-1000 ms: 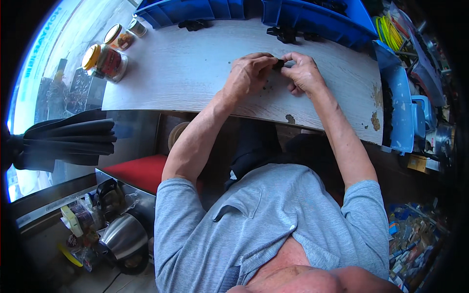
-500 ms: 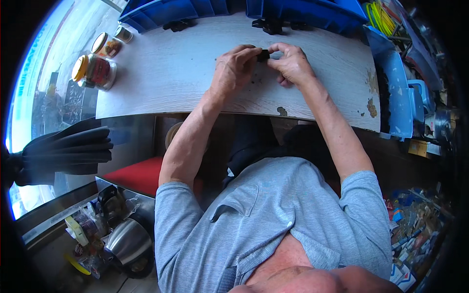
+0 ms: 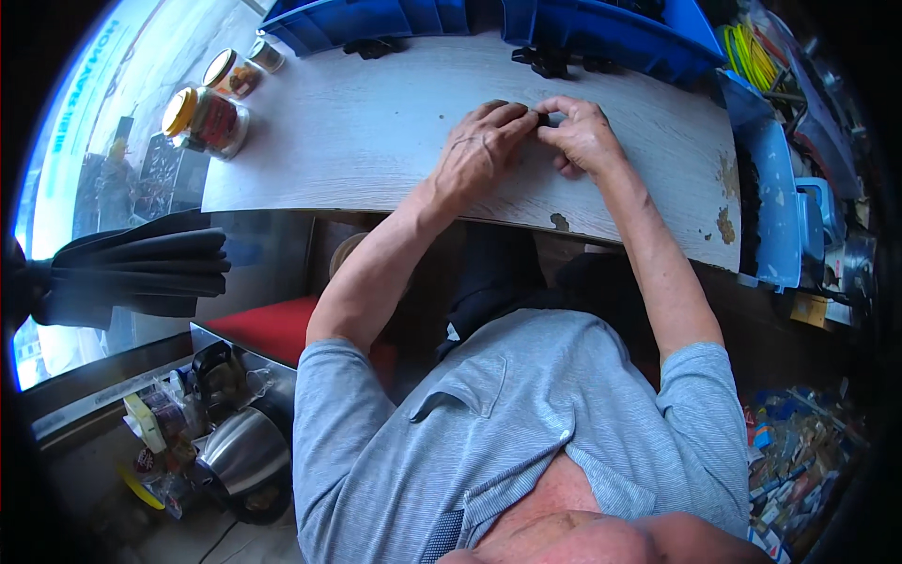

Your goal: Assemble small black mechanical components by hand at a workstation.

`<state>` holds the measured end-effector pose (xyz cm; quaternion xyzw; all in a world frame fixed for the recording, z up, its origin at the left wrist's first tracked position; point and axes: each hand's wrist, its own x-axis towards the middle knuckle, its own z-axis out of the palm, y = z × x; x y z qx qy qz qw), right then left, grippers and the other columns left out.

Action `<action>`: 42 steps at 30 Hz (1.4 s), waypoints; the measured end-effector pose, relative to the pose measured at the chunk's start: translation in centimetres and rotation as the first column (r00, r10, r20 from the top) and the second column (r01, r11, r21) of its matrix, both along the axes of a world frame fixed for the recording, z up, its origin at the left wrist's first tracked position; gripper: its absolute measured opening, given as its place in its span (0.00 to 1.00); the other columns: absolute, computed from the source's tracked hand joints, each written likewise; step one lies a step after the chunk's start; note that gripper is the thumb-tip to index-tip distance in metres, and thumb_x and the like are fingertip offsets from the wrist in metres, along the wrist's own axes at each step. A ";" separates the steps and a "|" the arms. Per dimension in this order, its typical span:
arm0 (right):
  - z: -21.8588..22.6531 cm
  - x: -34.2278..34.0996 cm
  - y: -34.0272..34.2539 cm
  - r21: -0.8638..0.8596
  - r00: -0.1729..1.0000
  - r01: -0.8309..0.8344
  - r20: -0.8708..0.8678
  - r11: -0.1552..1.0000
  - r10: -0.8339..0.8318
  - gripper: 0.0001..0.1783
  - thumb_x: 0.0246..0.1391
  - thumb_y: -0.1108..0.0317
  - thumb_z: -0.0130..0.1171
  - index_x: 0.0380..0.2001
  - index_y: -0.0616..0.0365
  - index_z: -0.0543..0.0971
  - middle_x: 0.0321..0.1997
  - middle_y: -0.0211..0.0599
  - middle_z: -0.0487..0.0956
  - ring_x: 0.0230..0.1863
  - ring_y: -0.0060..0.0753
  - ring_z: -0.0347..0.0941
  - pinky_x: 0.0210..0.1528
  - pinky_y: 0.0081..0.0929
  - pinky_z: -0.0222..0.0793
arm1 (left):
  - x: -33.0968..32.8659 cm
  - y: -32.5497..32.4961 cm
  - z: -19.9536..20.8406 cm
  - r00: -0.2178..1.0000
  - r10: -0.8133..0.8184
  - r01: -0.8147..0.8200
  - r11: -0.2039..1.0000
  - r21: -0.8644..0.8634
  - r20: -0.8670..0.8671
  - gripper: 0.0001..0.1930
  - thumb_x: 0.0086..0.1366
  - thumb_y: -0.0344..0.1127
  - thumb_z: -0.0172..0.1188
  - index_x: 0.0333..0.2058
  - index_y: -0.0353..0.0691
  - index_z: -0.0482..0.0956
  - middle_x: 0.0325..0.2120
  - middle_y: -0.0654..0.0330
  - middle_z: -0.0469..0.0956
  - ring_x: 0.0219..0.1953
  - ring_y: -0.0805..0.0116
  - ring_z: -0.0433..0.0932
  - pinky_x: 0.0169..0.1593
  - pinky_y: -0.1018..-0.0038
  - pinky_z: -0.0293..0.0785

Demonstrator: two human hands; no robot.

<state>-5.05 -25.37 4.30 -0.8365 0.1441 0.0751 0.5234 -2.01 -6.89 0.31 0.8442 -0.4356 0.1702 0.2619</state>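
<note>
Between my hands is a small black part [image 3: 545, 119], mostly covered by fingers, so its kind cannot be made out. My left hand [image 3: 482, 146] is closed on it from the left, back of the hand upward. From the other side my right hand [image 3: 584, 136] pinches it with thumb and forefinger, the remaining fingers curled below. Both hands are just above the worn white tabletop [image 3: 357, 141]. Farther back on the table lie more black parts [image 3: 542, 62], with another dark cluster [image 3: 373, 47] to their left.
Blue bins [image 3: 611, 38] line the table's far edge. Jars, one a yellow-lidded jar [image 3: 205, 122], stand at the left. A light-blue crate [image 3: 775, 202] adjoins the right edge. A steel kettle [image 3: 246, 451] sits low on the left, near a red surface [image 3: 263, 321].
The view has shifted slightly, so the table and bins appear farther right. My left hand has turned and now covers more of the black part. Both hands stay together around it.
</note>
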 end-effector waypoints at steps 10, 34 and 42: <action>-0.1 -0.6 0.1 -0.005 0.997 0.052 0.066 0.999 -0.051 0.22 0.51 0.66 0.70 0.50 0.59 0.79 0.16 0.26 0.73 0.14 0.19 0.70 0.14 0.19 0.68 | 14.1 11.1 -0.4 0.736 0.674 -0.666 0.738 -0.108 0.067 0.13 0.69 0.42 0.53 0.46 0.49 0.83 0.46 0.51 0.81 0.49 0.45 0.77 0.54 0.55 0.72; 0.0 -1.5 -17.9 0.369 0.697 0.647 0.067 0.667 -0.714 0.18 0.51 0.64 0.71 0.43 0.58 0.79 0.15 0.32 0.69 0.19 0.34 0.77 0.28 0.36 0.83 | 5.4 5.8 1.0 0.948 0.319 -0.318 0.944 -0.085 0.003 0.06 0.58 0.31 0.63 0.36 0.44 0.82 0.31 0.55 0.83 0.36 0.51 0.80 0.41 0.60 0.76; -0.1 -0.9 -18.5 0.345 0.662 0.666 0.136 0.662 -0.737 0.21 0.51 0.67 0.71 0.48 0.56 0.78 0.18 0.33 0.72 0.20 0.34 0.77 0.28 0.36 0.83 | 1.8 4.8 1.2 0.968 0.244 -0.243 0.970 -0.025 0.055 0.10 0.61 0.30 0.63 0.42 0.44 0.83 0.40 0.58 0.85 0.42 0.55 0.80 0.45 0.63 0.78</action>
